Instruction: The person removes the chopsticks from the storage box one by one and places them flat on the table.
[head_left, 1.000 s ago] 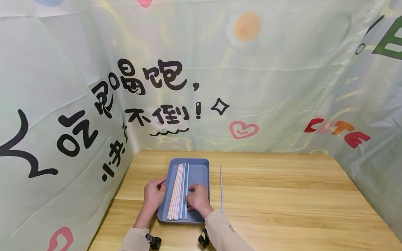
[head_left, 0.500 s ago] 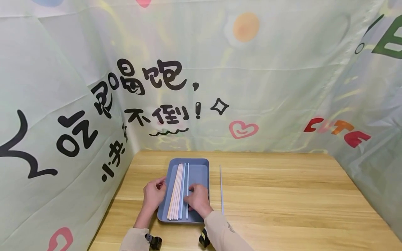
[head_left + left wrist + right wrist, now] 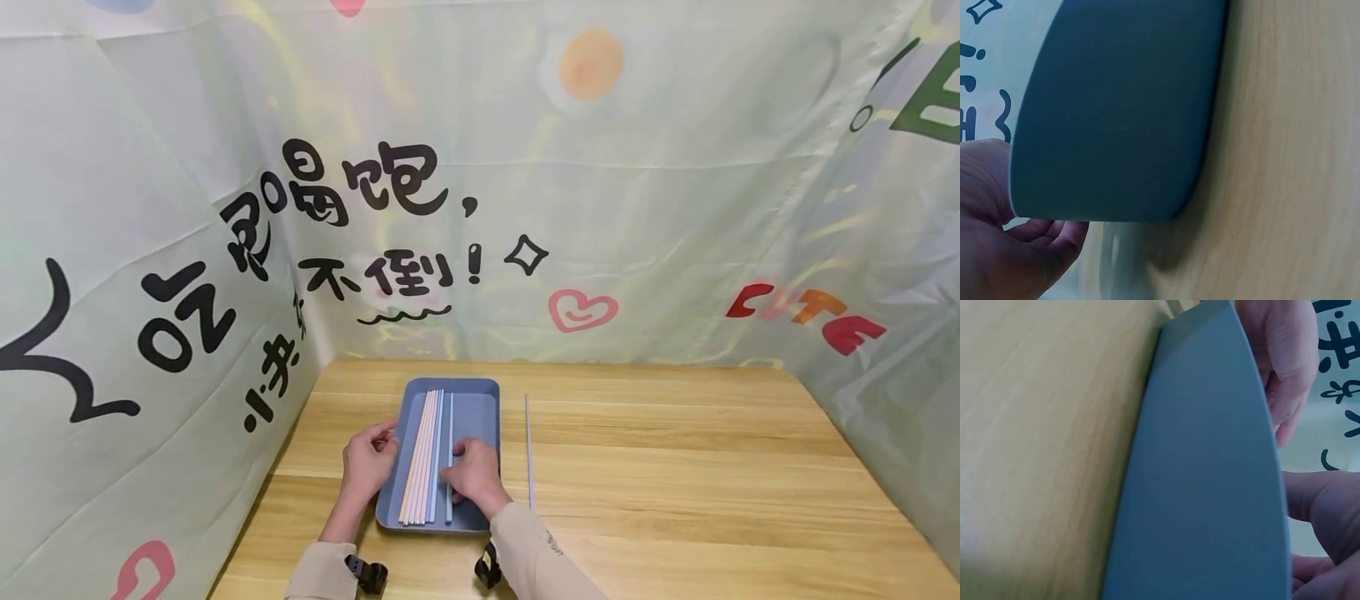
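Pale printed cloth [image 3: 675,208] stands behind and to both sides of a wood-grain table [image 3: 675,458], all of it beyond the reach of the two hands.

Closest to the right hand [image 3: 474,473] is a light blue stick [image 3: 449,510], pinched between bent fingers with hardly any gap left; it runs lengthwise inside the tray, one end pointing away from the hand and the other toward the person. Just left of those fingertips, between the two hands, lies a bundle of sticks [image 3: 423,467], pinkish on its left side and blue on its right (its near end spread a little wider than its far end). Under the right hand and around all these sticks is the blue-grey tray [image 3: 476,417], flat on the table.

At the tray's left rim is the left hand [image 3: 367,462], fingers bent; the left wrist view shows it around the corner of the wall, but I cannot tell whether it grips the rim or only rests against it.

To the right of the right hand, outside the tray and apart from it, one more bluish stick [image 3: 529,458] lies on the table, its near end meeting the sleeve's edge in view. Behind each hand comes a beige sleeve [image 3: 322,575], with a black device [image 3: 369,575] by each wrist. Well beyond the right hand, the cloth bears a pink heart [image 3: 582,310] and the word CUTE [image 3: 806,317].
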`<state>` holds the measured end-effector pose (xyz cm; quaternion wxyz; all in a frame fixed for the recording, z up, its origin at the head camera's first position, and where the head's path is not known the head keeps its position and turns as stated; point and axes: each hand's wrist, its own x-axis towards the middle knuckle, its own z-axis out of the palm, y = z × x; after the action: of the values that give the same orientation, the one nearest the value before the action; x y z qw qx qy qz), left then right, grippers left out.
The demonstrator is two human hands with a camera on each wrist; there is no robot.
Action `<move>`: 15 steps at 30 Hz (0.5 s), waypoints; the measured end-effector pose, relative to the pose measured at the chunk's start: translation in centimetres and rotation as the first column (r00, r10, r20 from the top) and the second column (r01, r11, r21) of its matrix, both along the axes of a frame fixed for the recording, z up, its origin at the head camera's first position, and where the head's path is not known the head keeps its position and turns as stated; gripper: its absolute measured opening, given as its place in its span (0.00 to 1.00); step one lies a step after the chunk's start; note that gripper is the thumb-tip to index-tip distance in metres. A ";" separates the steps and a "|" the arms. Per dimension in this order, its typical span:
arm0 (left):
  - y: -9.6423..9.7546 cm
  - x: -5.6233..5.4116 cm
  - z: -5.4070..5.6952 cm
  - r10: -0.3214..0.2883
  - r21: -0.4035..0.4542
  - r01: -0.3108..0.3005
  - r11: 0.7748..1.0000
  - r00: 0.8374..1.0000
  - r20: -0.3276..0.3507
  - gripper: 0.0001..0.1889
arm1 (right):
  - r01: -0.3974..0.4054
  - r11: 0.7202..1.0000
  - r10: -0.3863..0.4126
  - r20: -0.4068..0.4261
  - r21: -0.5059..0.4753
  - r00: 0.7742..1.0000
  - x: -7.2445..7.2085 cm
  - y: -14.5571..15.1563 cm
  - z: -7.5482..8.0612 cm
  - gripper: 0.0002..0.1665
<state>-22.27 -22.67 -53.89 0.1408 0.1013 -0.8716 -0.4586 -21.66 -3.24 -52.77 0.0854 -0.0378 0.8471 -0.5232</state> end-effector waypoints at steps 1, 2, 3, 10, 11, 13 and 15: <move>0.0 0.0 0.0 0.000 0.004 0.000 1.000 1.000 0.005 0.16 | -0.001 1.000 0.001 0.006 -0.004 1.000 0.0 0.1 0.1 0.20; 0.0 -0.1 0.0 0.001 0.007 -0.001 1.000 1.000 0.008 0.16 | -0.003 1.000 0.003 0.011 -0.007 1.000 0.0 0.1 0.1 0.19; 0.0 -0.1 -0.1 0.003 0.007 -0.003 1.000 1.000 0.010 0.16 | -0.004 1.000 0.004 0.016 -0.008 1.000 0.0 0.2 0.2 0.18; -0.1 -0.3 -0.3 0.001 0.001 -0.001 1.000 1.000 0.004 0.16 | -0.005 1.000 0.006 0.055 -0.018 0.998 -0.1 0.4 0.8 0.19; -0.2 -0.3 -0.4 -0.002 0.000 0.002 1.000 1.000 0.003 0.16 | -0.010 1.000 0.011 0.046 -0.020 0.999 -0.1 0.4 1.0 0.20; -0.2 -0.3 -0.4 -0.003 0.001 0.003 1.000 1.000 0.005 0.16 | -0.021 0.999 0.022 0.037 -0.035 0.999 -0.1 0.6 1.4 0.21; -0.2 -0.3 -0.4 -0.003 0.004 0.003 1.000 1.000 0.009 0.16 | -0.029 0.998 0.030 0.014 -0.050 0.999 -0.1 0.9 1.9 0.22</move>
<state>-22.54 -22.89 -54.25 0.1357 0.1023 -0.8714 -0.4601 -21.77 -2.38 -50.86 0.0981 -0.0485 0.8326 -0.5429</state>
